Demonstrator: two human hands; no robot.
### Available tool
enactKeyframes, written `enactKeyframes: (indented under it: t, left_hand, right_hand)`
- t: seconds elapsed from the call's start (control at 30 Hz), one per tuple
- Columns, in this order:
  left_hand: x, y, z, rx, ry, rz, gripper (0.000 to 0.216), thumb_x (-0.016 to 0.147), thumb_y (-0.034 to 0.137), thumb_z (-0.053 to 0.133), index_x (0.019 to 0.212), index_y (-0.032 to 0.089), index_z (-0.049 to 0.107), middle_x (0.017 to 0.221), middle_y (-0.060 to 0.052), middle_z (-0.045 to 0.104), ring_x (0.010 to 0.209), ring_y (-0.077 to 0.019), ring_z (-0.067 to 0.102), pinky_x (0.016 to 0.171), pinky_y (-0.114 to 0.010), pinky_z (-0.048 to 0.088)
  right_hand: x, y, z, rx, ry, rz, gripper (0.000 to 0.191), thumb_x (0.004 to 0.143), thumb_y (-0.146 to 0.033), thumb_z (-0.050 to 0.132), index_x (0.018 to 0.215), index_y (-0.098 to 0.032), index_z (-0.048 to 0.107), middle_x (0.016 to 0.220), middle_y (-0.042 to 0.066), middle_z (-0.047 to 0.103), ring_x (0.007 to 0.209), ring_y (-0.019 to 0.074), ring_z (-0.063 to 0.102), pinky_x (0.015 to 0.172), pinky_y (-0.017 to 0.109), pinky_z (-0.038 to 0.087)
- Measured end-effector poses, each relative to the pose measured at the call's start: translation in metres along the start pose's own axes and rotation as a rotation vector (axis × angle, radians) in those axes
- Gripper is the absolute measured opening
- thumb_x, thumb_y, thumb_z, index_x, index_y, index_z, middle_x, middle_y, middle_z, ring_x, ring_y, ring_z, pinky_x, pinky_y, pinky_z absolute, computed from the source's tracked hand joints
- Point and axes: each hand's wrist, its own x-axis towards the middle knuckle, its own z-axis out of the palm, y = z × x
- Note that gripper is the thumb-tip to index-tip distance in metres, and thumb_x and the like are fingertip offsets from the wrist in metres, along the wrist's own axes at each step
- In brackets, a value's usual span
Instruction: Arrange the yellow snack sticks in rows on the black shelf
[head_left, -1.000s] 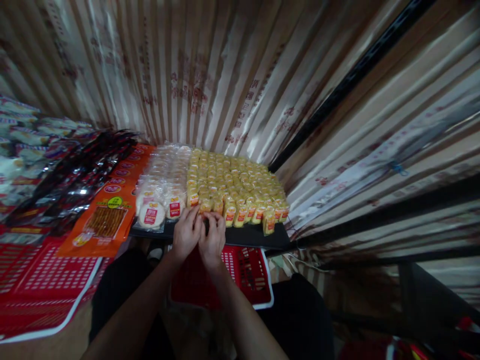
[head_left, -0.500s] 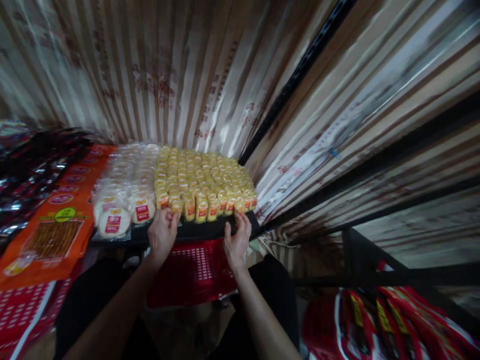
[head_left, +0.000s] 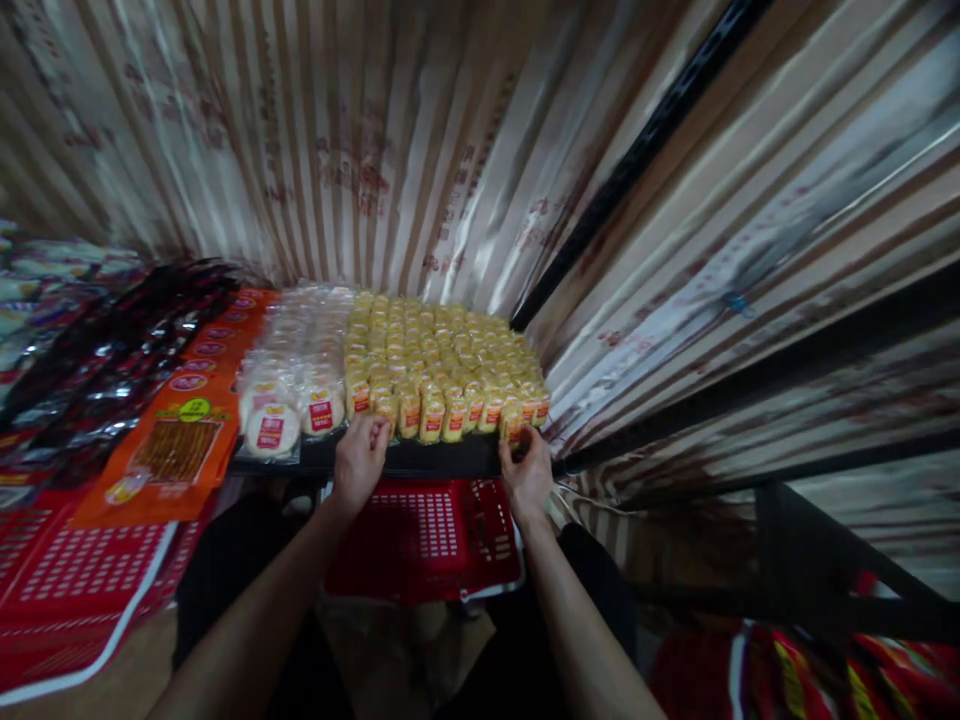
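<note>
Rows of small yellow wrapped snack packs (head_left: pixel 433 410) with red labels stand upright on a black shelf (head_left: pixel 442 460). My left hand (head_left: pixel 361 462) is closed at the front left of these rows, fingertips pinching one yellow snack pack (head_left: pixel 385 403). At the front right, my right hand (head_left: pixel 528 470) grips another snack pack (head_left: pixel 512 422) between thumb and fingers, standing slightly forward of its neighbours. Left of the yellow packs lie rows of clear-wrapped round white crackers (head_left: pixel 271 430) with red labels.
An orange snack bag (head_left: pixel 176 440) and dark shiny packets (head_left: pixel 112 340) lie further left. Below the shelf is a red basket (head_left: pixel 420 540); another red basket (head_left: pixel 90 570) is at left. Red packets (head_left: pixel 810 670) fill the lower right. Striped sheeting (head_left: pixel 360 130) and a black post (head_left: pixel 637 160) stand behind.
The view has shifted left, so everything appears further right. My right hand has closed round a snack pack and brought it slightly forward. My left hand stays at its pack.
</note>
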Motion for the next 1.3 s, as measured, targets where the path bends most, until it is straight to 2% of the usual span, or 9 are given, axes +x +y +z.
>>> enactKeyframes:
  t: [0.13, 0.27, 0.4, 0.57, 0.67, 0.8, 0.9, 1.07, 1.3]
  left_hand:
    - [0.0, 0.0, 0.0, -0.013, -0.016, 0.004, 0.012, 0.085, 0.023, 0.047, 0.079, 0.017, 0.056, 0.074, -0.001, 0.056, 0.063, -0.0104, 0.053, 0.062, -0.021, 0.044]
    - [0.0, 0.003, -0.003, -0.066, -0.02, 0.016, 0.014, 0.086, 0.024, 0.046, 0.083, 0.017, 0.057, 0.075, -0.002, 0.056, 0.063, -0.0103, 0.054, 0.061, -0.021, 0.045]
    - [-0.001, 0.006, -0.012, -0.134, -0.054, -0.016, 0.017, 0.087, 0.026, 0.043, 0.088, 0.017, 0.058, 0.077, -0.003, 0.058, 0.067, -0.0114, 0.056, 0.061, -0.021, 0.046]
    - [-0.001, 0.001, -0.022, -0.235, -0.026, -0.19, 0.026, 0.09, 0.027, 0.035, 0.08, 0.017, 0.058, 0.075, -0.003, 0.061, 0.07, -0.0133, 0.058, 0.065, -0.024, 0.046]
    - [0.001, -0.002, -0.028, -0.233, 0.03, -0.265, 0.028, 0.09, 0.027, 0.034, 0.078, 0.017, 0.057, 0.073, -0.002, 0.061, 0.069, -0.0138, 0.058, 0.064, -0.025, 0.046]
    - [0.001, -0.003, -0.037, -0.191, 0.138, -0.192, 0.022, 0.089, 0.028, 0.036, 0.09, 0.017, 0.055, 0.082, -0.004, 0.061, 0.076, -0.0147, 0.058, 0.069, -0.026, 0.046]
    - [0.0, -0.004, -0.041, -0.173, 0.122, -0.156, 0.019, 0.086, 0.029, 0.044, 0.098, 0.017, 0.053, 0.08, -0.003, 0.059, 0.069, -0.0127, 0.056, 0.064, -0.024, 0.046]
    - [0.007, -0.012, -0.04, -0.099, 0.125, -0.164, 0.019, 0.082, 0.03, 0.051, 0.096, 0.018, 0.056, 0.077, -0.001, 0.056, 0.062, -0.0107, 0.053, 0.058, -0.022, 0.045]
    - [0.008, -0.011, -0.037, 0.143, 0.085, -0.139, 0.024, 0.086, 0.03, 0.047, 0.104, 0.018, 0.058, 0.093, -0.006, 0.061, 0.075, -0.0155, 0.058, 0.064, -0.025, 0.046]
  right_hand:
    - [0.002, -0.014, -0.009, 0.063, 0.046, 0.089, 0.048, 0.077, -0.041, 0.052, 0.116, -0.013, 0.051, 0.106, 0.014, 0.058, 0.091, 0.0228, 0.057, 0.077, 0.036, 0.049]
    - [-0.009, -0.056, -0.014, 0.271, 0.076, 0.121, 0.05, 0.077, -0.038, 0.055, 0.119, -0.013, 0.047, 0.11, 0.014, 0.053, 0.084, 0.0183, 0.058, 0.071, 0.031, 0.051]
    - [-0.04, -0.119, -0.004, 0.461, -0.132, -0.023, 0.044, 0.078, -0.034, 0.056, 0.117, -0.015, 0.047, 0.11, 0.013, 0.054, 0.087, 0.0176, 0.057, 0.068, 0.028, 0.052]
    - [-0.07, -0.167, 0.017, 0.509, -0.207, -0.107, 0.041, 0.078, -0.03, 0.056, 0.116, -0.016, 0.049, 0.108, 0.011, 0.057, 0.092, 0.0174, 0.057, 0.071, 0.028, 0.051]
    - [-0.076, -0.176, 0.025, 0.485, -0.22, -0.128, 0.041, 0.078, -0.03, 0.056, 0.116, -0.016, 0.049, 0.107, 0.011, 0.058, 0.093, 0.0178, 0.057, 0.071, 0.028, 0.051]
    - [-0.077, -0.183, 0.032, 0.425, -0.223, -0.179, 0.039, 0.079, -0.029, 0.055, 0.116, -0.017, 0.048, 0.104, 0.01, 0.059, 0.098, 0.0196, 0.056, 0.08, 0.032, 0.049]
    - [-0.078, -0.191, 0.037, 0.387, -0.204, -0.19, 0.036, 0.081, -0.029, 0.053, 0.114, -0.016, 0.048, 0.105, 0.011, 0.059, 0.099, 0.0203, 0.056, 0.085, 0.035, 0.047]
    - [-0.081, -0.197, 0.041, 0.355, -0.203, -0.246, 0.026, 0.083, -0.026, 0.051, 0.107, -0.017, 0.053, 0.104, 0.01, 0.057, 0.101, 0.0208, 0.052, 0.088, 0.037, 0.045]
    - [-0.074, -0.17, 0.049, 0.37, -0.211, -0.308, 0.028, 0.088, -0.022, 0.043, 0.111, -0.019, 0.058, 0.112, 0.011, 0.051, 0.107, 0.0194, 0.049, 0.092, 0.038, 0.045]
